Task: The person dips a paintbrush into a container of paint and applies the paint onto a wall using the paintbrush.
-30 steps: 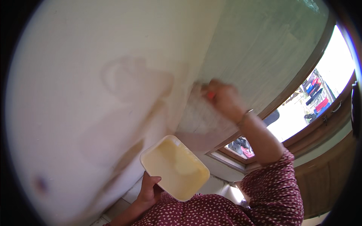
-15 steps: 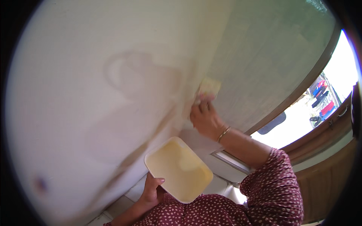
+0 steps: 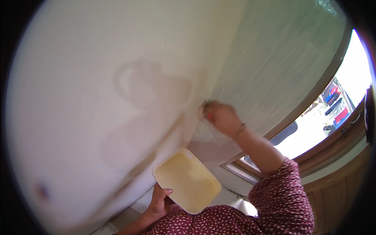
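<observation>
My left hand [image 3: 159, 199] grips the near left rim of a pale yellow rectangular tub [image 3: 188, 180], thumb over the edge. The tub is tilted toward me, and a pale yellow layer, seemingly paint, coats its inside. Up at the wall corner, my right hand [image 3: 223, 117] is closed and blurred by motion. In it is what looks like a paintbrush [image 3: 209, 116], mostly hidden by the fingers; a small orange-red part shows. The hand is by the seam where the cream wall [image 3: 78, 78] meets the streaky green wall [image 3: 274, 66].
A wooden-framed opening [image 3: 309, 129] lies to the right, with bright daylight and hanging clothes beyond. Brown wooden panels [image 3: 337, 192] stand at the lower right. Pale floor tiles [image 3: 143, 203] show below the tub. Shadows of my arm and tub fall on the cream wall.
My right hand has turned over and moved slightly right, so the pale square end that stuck up above the fingers is out of sight. The tub has dropped slightly in view.
</observation>
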Demonstrator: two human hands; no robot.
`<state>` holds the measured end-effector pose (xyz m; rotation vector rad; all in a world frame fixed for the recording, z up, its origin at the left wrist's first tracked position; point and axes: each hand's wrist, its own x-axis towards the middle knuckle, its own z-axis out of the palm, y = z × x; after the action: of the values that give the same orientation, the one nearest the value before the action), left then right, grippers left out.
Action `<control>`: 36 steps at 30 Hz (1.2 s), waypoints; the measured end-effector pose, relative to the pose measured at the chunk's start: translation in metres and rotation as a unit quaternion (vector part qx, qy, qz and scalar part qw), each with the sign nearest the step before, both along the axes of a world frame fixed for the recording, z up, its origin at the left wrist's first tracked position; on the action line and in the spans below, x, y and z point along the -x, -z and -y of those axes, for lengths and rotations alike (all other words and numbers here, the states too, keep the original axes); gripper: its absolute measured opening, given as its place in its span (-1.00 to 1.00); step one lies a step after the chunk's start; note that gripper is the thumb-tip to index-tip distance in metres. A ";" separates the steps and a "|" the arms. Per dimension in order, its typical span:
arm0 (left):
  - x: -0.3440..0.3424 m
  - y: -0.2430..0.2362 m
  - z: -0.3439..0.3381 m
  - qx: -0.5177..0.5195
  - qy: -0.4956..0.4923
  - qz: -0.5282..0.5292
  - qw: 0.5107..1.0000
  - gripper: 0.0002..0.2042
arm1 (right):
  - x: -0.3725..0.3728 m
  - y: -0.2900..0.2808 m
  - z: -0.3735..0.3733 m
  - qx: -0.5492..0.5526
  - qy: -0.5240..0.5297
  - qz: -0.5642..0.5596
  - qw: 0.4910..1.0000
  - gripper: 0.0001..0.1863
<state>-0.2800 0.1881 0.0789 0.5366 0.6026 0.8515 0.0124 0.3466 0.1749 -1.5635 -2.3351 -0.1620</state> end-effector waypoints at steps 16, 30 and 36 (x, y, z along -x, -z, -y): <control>-0.003 0.000 0.001 0.008 -0.003 0.072 0.997 -0.39 | 0.014 -0.163 -0.001 -0.391 0.049 0.254 0.883 -0.78; 0.000 0.012 0.002 0.016 -0.005 0.017 1.000 -0.47 | -0.024 0.107 0.029 0.000 -0.029 0.073 0.997 -0.87; 0.005 0.027 0.000 -0.002 -0.009 0.037 0.999 -0.43 | -0.005 -0.104 0.042 -0.090 0.032 -0.004 0.995 -0.82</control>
<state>-0.2854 0.1878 0.0522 0.5022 0.5387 0.8872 0.0169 0.3048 0.2792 -1.5467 -2.1987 -0.3698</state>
